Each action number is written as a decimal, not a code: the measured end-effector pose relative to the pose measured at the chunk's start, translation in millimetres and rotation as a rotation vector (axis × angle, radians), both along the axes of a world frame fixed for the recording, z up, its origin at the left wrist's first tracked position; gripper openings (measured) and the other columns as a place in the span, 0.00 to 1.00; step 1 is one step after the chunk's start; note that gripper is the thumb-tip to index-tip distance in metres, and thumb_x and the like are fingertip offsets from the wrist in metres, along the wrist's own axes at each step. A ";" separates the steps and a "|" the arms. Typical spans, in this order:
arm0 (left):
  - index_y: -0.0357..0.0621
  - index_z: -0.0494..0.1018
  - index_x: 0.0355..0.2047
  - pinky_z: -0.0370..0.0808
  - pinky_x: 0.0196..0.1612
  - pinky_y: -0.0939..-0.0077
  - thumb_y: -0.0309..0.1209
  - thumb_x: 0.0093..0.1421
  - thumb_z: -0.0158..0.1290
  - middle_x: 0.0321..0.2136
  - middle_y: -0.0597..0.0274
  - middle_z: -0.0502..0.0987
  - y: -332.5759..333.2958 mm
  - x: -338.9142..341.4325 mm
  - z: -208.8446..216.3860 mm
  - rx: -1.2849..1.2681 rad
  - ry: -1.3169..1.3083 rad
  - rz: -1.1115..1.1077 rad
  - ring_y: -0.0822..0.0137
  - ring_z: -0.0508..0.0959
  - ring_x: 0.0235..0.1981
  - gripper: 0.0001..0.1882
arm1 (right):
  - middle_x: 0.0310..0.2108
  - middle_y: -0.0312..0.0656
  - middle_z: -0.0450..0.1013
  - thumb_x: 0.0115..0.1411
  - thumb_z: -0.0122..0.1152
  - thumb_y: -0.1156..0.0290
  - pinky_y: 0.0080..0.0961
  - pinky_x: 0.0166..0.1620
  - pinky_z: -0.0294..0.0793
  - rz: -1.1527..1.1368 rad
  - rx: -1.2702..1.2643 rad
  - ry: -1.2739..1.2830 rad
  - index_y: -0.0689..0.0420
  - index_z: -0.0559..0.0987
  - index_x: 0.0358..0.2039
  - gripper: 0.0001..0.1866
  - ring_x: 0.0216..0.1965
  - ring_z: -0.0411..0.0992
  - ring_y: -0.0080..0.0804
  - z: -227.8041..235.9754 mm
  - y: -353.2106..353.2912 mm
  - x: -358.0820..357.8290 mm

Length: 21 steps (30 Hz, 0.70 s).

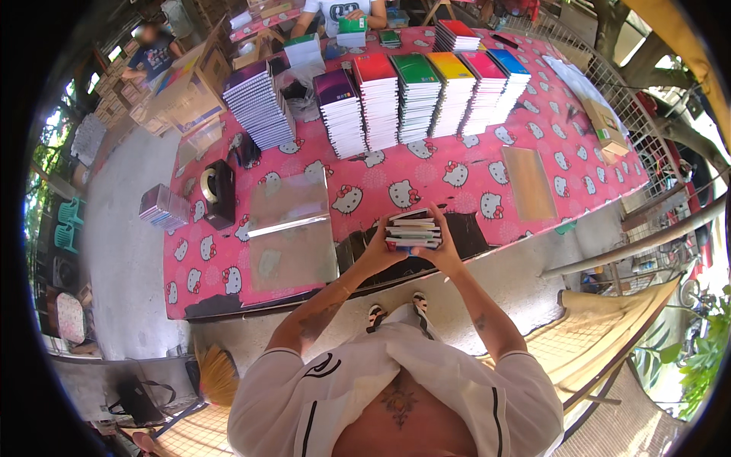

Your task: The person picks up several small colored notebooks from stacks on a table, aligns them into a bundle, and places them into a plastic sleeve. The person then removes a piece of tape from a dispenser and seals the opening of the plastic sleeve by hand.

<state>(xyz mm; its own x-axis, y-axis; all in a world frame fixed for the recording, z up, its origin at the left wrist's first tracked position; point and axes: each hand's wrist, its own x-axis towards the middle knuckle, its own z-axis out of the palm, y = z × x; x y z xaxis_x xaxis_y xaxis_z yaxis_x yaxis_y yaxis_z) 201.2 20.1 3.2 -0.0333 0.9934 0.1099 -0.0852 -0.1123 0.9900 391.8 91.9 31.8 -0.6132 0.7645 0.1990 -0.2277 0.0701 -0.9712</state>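
Note:
Between my two hands, above the near edge of the pink table, is a small stack of notebooks [413, 231], page edges and thin covers facing up. My left hand [378, 253] is closed on its left side and my right hand [444, 250] on its right side. To the left of my hands lie clear plastic bags [289, 257] on the tabletop. Beyond my hands stand tall rows of spiral notebooks with purple [340, 118], red [378, 99], green [419, 99], yellow [451, 95], pink [482, 91] and blue [509, 87] covers.
A black tape dispenser [219, 194] and a wrapped notebook bundle [164, 207] sit at the left. Another purple-topped pile [259, 110] stands farther back. More clear plastic [531, 183] lies right. Across the table, a person [350, 14] handles green notebooks; another [152, 57] is by cardboard boxes [190, 91].

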 end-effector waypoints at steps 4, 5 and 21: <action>0.45 0.43 0.71 0.67 0.63 0.64 0.15 0.49 0.61 0.59 0.52 0.64 4.3 0.0 9.3 0.143 -0.116 0.065 0.59 0.67 0.62 0.54 | 0.60 0.46 0.61 0.47 0.81 0.69 0.36 0.63 0.65 -0.147 0.020 0.107 0.53 0.49 0.73 0.60 0.62 0.64 0.38 -14.0 -5.1 -14.5; 0.45 0.44 0.70 0.67 0.63 0.63 0.17 0.49 0.62 0.59 0.52 0.64 8.5 1.7 9.6 0.144 -0.057 0.038 0.60 0.67 0.62 0.53 | 0.59 0.46 0.62 0.47 0.81 0.69 0.37 0.63 0.66 -0.173 0.082 0.088 0.53 0.50 0.72 0.59 0.61 0.64 0.38 -11.6 -3.3 -20.0; 0.35 0.54 0.63 0.67 0.62 0.56 0.40 0.43 0.74 0.59 0.39 0.67 11.3 -27.4 43.5 -0.072 0.735 0.001 0.47 0.70 0.61 0.53 | 0.48 0.44 0.76 0.42 0.82 0.70 0.32 0.55 0.73 -0.026 0.149 -0.144 0.58 0.67 0.57 0.43 0.51 0.74 0.31 -25.0 23.6 -12.4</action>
